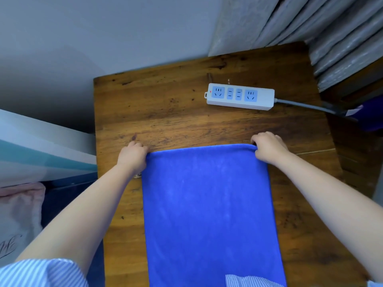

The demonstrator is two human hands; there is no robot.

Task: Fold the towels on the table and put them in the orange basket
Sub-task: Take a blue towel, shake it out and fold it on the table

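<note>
Head view, looking straight down. Biggest thing: wooden table [165, 112], dark brown, scuffed and stained, filling most of the shot, butted up against a grey wall at the far edge. Next up: blue towel [207, 214], spread flat down the middle of the table, running from about mid-table to the near edge and out of frame at the bottom. Looks smooth, far edge slightly rounded like a fold, though hard to say for sure.

Grey pleated curtain [331, 32] hanging top right, past the table's far right corner. Pale cabinet or box thing on the left, with pink fabric [20, 204] bunched below it. Striped blue-white sleeve [41, 272] bottom left.

Then the hands. Left hand [132, 156] at the towel's far left corner, fingers curled over and pinching the edge. Right hand [269, 148] at the far right corner, fingers curled too, gripping that corner. Both forearms stretched out along either side of the towel.

Smallest: white power strip [240, 97] with blue sockets, lying on the table beyond the towel, well apart from it, grey cable trailing off to the right. Orange basket nowhere in frame.
</note>
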